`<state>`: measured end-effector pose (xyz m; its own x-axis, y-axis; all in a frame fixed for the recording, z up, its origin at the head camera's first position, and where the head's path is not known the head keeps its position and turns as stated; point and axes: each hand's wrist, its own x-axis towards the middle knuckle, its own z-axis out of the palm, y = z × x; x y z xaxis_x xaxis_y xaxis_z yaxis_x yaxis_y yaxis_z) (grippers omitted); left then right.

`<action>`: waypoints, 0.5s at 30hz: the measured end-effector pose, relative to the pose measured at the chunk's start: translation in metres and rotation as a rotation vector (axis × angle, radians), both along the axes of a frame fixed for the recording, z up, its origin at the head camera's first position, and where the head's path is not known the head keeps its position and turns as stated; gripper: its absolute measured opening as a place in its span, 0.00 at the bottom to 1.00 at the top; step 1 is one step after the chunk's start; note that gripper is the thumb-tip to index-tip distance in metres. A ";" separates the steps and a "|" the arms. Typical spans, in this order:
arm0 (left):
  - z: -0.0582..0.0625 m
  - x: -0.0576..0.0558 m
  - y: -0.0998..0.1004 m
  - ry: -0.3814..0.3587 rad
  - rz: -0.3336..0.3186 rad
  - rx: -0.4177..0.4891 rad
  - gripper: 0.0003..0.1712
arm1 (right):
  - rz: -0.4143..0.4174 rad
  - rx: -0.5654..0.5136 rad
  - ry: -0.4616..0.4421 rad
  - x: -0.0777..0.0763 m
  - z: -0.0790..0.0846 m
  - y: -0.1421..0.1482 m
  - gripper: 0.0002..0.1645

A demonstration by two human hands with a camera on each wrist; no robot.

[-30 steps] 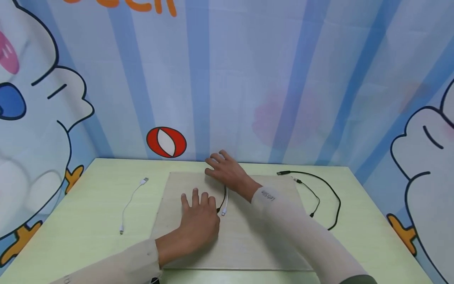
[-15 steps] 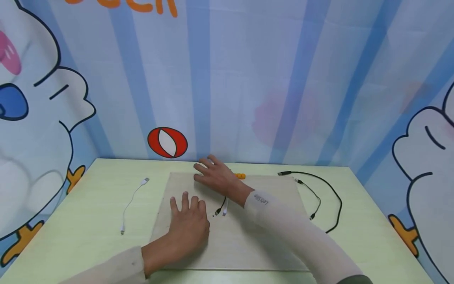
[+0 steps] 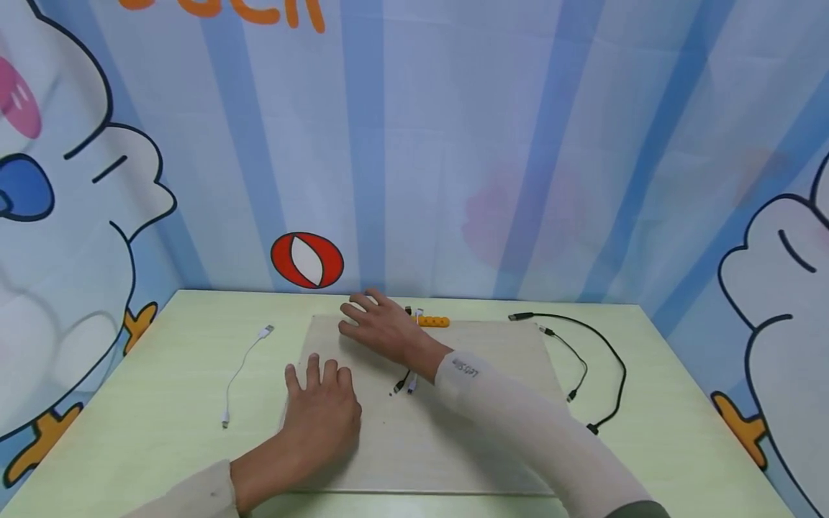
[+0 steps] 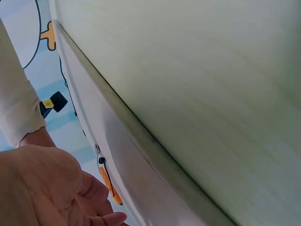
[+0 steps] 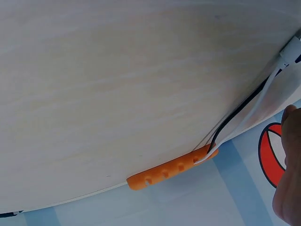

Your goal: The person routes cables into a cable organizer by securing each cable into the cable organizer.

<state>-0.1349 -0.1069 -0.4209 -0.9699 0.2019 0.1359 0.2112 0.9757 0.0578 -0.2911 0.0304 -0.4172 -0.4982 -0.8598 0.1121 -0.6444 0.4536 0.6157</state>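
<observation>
My left hand (image 3: 322,421) is over the left part of a beige board (image 3: 479,453), fingers spread and nothing held. Farther back, my right hand (image 3: 382,331) reaches across to the left with its fingers extended and holds nothing. Partly behind it, at the board's back edge, is an orange cable holder (image 3: 435,321) with notches. In the right wrist view a black cable (image 5: 240,109) and a white cable (image 5: 254,109) run together from one end of the orange holder (image 5: 164,173). The near ends of these cables show below the right wrist in the head view; their middles are hidden.
On the table (image 3: 175,432) left of the board lies a short white USB cable (image 3: 238,370). To the right are a short black cable (image 3: 583,360) and a longer, thicker black cable (image 3: 623,367). A printed cloth backdrop (image 3: 440,158) stands behind the table.
Both hands have moved left over the board, the right one also a little nearer. The orange cable holder and the cables' far ends, hidden before, now show beside the right hand.
</observation>
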 end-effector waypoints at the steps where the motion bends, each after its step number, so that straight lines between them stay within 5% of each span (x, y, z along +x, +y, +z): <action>1: 0.000 0.000 -0.002 0.000 0.004 -0.003 0.22 | -0.005 0.003 0.006 0.000 0.000 -0.001 0.37; 15: -0.005 0.005 -0.028 -0.012 0.061 -0.027 0.23 | -0.017 0.015 0.003 0.006 -0.004 -0.019 0.44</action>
